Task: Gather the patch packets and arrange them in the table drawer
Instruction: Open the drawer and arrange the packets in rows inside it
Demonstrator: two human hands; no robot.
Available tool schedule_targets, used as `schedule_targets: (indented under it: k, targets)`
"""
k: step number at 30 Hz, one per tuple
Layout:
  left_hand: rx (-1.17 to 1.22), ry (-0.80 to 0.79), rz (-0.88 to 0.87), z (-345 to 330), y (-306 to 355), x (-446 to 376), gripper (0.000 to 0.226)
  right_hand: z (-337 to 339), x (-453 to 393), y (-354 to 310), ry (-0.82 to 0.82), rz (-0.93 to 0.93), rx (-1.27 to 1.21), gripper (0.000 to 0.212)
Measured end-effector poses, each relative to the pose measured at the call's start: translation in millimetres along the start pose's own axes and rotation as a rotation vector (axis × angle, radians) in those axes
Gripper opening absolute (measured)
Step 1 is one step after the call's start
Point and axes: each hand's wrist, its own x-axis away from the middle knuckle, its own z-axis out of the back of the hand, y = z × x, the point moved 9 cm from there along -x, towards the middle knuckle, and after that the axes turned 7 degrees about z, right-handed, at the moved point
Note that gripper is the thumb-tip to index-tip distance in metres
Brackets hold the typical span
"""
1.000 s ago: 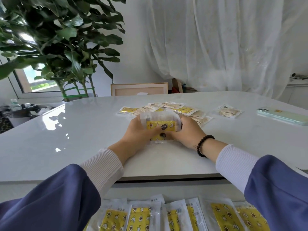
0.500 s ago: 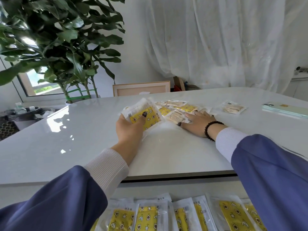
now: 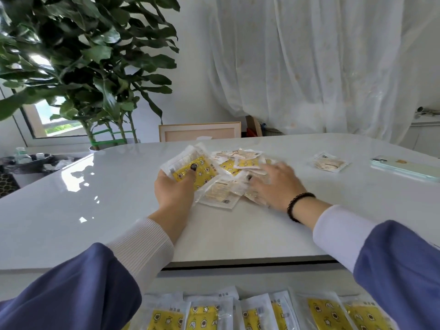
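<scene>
My left hand [image 3: 175, 191] grips a stack of yellow patch packets [image 3: 190, 166], thumb pressed on top, tilted up off the white table [image 3: 95, 210]. Just right of it lies a loose pile of packets [image 3: 238, 160], yellow and beige. My right hand [image 3: 276, 186] lies flat on the pile's near side with fingers spread, blurred by motion. A beige packet [image 3: 220, 195] sits between both hands. One single packet [image 3: 329, 162] lies apart to the right. At the bottom, the open drawer [image 3: 238, 279] holds a row of several yellow packets [image 3: 262, 315].
A pale green phone [image 3: 404, 166] lies at the table's right edge. A large potted plant [image 3: 83, 67] stands behind the table at left, a chair back [image 3: 200, 132] at the far side, white curtains behind. My blue sleeves cover the lower corners.
Both hands held the stack together a second ago. My right hand let go and moved right onto the loose pile, sliding packets; my left hand kept the stack and tilted it left.
</scene>
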Motion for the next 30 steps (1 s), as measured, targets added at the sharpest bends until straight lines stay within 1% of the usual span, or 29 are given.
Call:
schedule_targets:
  k: [1,2,3,5,7,10,12,14,16,18,20,22,24,26,27,29,30]
  targets:
    - [-0.025,-0.018,0.003,-3.1,-0.6,-2.9,0.021,12.6,-7.5,18.8,0.089,-0.035,0.03,0.056]
    - [-0.058,-0.042,0.001,-6.8,-1.1,-7.1,0.019,23.2,-13.0,38.5,0.13,-0.07,0.084,0.055]
    - [-0.092,-0.064,-0.003,-10.1,-0.7,-11.4,0.016,28.9,-19.1,63.6,0.133,-0.109,0.132,0.056]
    - [-0.149,-0.083,-0.007,-12.6,0.4,-20.8,0.013,28.7,-25.5,115.7,0.035,-0.223,0.196,0.066]
    - [-0.159,-0.081,0.018,-11.7,1.1,-33.4,0.013,25.6,-30.3,152.2,-0.043,-0.309,0.221,0.077]
    - [-0.19,-0.053,0.058,-8.8,-1.7,-56.4,0.005,13.1,-40.0,169.1,-0.161,-0.366,0.251,0.079]
    - [-0.2,0.015,0.094,-3.4,-5.4,-71.8,0.014,7.2,-44.7,161.1,-0.218,-0.365,0.268,0.082]
    - [-0.194,0.092,0.144,2.6,-10.3,-86.0,0.021,3.3,-45.5,139.0,-0.226,-0.309,0.271,0.08]
    - [-0.166,0.089,0.21,1.1,-17.8,-97.5,0.02,-2.8,-33.5,105.4,-0.225,-0.184,0.309,0.066]
    - [-0.169,0.042,0.217,-5.7,-22.2,-110.1,0.018,0.0,-13.4,62.8,-0.129,-0.017,0.295,0.047]
    - [-0.222,0.025,0.153,-11.8,-19.8,-121.0,0.018,15.3,-6.5,36.6,0.045,0.088,0.168,0.036]
    - [-0.252,0.031,0.07,-19.2,-12.8,-127.6,0.024,27.1,-25.4,32.9,0.174,0.089,-0.005,0.033]
    - [-0.311,-0.005,-0.007,-33.1,-6.8,-128.8,0.029,23.0,-62.3,31.4,0.206,0.038,-0.156,0.035]
    - [-0.522,-0.093,-0.095,-52.4,-1.4,-124.9,0.031,6.2,-104.0,22.4,0.173,-0.008,-0.225,0.041]
    - [-0.642,-0.139,-0.133,-61.2,0.5,-120.8,0.034,-5.1,-122.0,13.7,0.135,-0.009,-0.219,0.045]
    - [-0.819,-0.205,-0.174,-67.3,1.3,-115.0,0.036,-34.7,-152.8,-4.0,0.015,0.025,-0.13,0.051]
    - [-0.871,-0.228,-0.193,-68.5,0.8,-113.9,0.038,-52.8,-166.2,-6.7,-0.072,0.044,-0.047,0.055]
